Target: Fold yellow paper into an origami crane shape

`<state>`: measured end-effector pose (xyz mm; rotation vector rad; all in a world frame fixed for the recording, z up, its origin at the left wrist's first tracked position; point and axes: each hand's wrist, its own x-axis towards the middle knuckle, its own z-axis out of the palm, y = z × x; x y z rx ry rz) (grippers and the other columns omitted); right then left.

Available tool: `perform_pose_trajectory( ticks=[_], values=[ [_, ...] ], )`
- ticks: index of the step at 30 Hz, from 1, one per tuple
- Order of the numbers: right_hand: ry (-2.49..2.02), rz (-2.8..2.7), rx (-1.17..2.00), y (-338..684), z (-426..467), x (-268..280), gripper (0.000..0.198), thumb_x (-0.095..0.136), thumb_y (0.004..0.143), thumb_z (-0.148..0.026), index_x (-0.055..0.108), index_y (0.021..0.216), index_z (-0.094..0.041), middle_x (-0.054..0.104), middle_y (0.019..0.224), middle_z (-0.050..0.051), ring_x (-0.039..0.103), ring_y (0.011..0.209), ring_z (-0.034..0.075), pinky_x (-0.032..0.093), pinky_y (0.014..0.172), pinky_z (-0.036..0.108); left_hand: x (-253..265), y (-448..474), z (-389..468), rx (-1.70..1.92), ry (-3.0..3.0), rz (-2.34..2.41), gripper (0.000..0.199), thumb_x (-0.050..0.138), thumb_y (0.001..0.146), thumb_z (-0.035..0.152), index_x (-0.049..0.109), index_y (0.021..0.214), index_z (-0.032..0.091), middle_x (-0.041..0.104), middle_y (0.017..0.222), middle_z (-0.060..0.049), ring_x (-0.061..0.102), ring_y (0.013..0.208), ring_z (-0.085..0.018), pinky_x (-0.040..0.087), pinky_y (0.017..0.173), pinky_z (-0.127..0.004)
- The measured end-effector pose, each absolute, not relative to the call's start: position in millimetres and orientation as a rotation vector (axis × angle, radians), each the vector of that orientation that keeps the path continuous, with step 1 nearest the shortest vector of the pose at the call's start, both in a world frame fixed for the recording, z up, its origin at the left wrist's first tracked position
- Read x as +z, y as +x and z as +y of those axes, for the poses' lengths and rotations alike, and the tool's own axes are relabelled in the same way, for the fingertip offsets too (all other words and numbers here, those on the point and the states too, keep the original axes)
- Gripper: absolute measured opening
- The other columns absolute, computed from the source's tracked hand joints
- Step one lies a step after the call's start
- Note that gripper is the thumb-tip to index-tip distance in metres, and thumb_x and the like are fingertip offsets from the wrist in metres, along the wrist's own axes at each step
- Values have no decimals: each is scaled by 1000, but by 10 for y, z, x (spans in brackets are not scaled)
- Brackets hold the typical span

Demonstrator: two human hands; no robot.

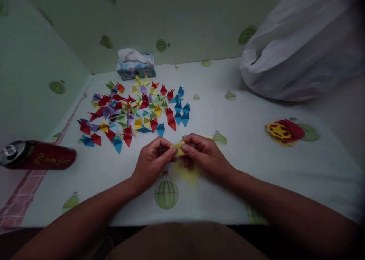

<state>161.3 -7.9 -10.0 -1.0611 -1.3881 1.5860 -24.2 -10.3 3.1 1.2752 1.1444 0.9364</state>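
Between my two hands is a small folded piece of yellow paper (179,149). My left hand (155,159) pinches its left end between thumb and fingers. On the other end, my right hand (203,153) has its thumb pressed on top and fingers curled underneath. Below the hands a yellow paper sheet (188,172) lies on the table, partly hidden by my right hand. Beyond and to the left, several folded paper cranes (128,136) in red, blue, yellow, green and purple are spread in a dense group.
A red can (48,154) is at the left edge. Behind the cranes stands a tissue box (136,69) against the wall. A large white plastic bag (293,54) fills the back right, with a red and yellow ornament (285,131) nearer on the patterned tablecloth (228,210).
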Motion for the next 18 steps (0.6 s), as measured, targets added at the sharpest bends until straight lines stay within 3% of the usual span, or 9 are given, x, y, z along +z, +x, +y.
perform_pose_trajectory(
  ticks=[3,9,14,18],
  values=[
    [-1040,-1383,1623,1610,-74,-100,23,61,89,-35,53,75,-19,60,66,-1,57,51,10,43,50,24,28,-238,-116,946,1295,1149,20,74,79,31,60,78,17,67,68,0,64,63,-12,50,60,-23],
    [-1052,-1685,1297,1620,-83,-74,19,60,91,-26,57,74,-18,56,64,-2,51,51,9,39,50,23,37,-237,-113,841,1384,1155,20,74,80,34,64,76,16,63,66,1,56,59,-11,44,56,-22],
    [-1048,-1533,1472,1617,-73,-88,20,60,91,-32,56,76,-19,57,64,-2,54,50,9,42,49,23,34,-235,-125,877,1307,1148,21,73,81,33,63,71,16,66,66,-1,60,63,-12,47,61,-23],
    [-1034,-1746,1260,1632,-62,-56,20,59,90,-24,56,71,-18,55,60,-3,51,50,9,39,50,23,44,-229,-124,831,1303,1141,20,75,79,33,66,73,16,64,66,0,57,62,-12,45,59,-23]
  ],
)
